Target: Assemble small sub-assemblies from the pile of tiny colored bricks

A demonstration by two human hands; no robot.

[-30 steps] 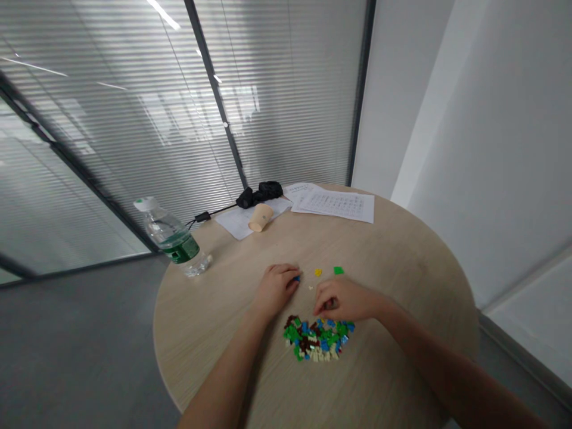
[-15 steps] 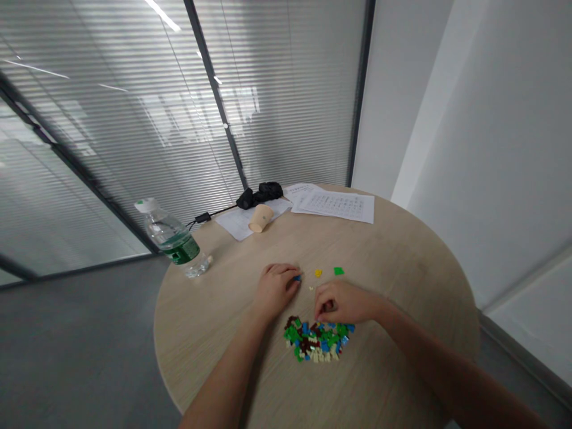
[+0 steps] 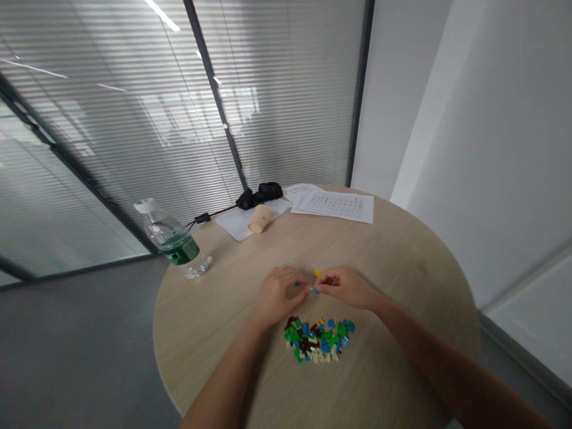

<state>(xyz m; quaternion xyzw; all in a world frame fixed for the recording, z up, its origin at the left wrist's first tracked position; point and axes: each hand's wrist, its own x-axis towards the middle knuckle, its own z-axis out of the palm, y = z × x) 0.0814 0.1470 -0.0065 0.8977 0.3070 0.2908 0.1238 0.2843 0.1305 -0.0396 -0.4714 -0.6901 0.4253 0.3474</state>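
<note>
A pile of small toy bricks [image 3: 319, 340], green, blue, brown and cream, lies on the round wooden table [image 3: 402, 268] just in front of me. Behind the pile my left hand [image 3: 277, 293] pinches a small blue brick [image 3: 297, 283] with its fingers closed. My right hand [image 3: 345, 286] is closed in a pinch on another small blue brick [image 3: 315, 290], fingertip to fingertip with the left hand. A tiny cream piece shows between the two hands. A small yellow brick [image 3: 317, 273] lies on the table just beyond the fingertips.
A plastic water bottle [image 3: 173, 239] with a green label stands at the table's left edge. At the back lie a tipped paper cup [image 3: 260, 217], printed sheets [image 3: 336, 205], a black bundle [image 3: 261, 193] with a cable. Glass partitions with blinds rise behind.
My right hand has lifted off the brick pile and moved forward and left to meet my left hand, now pinching a blue brick. The green brick beyond it is now hidden by the hand.
</note>
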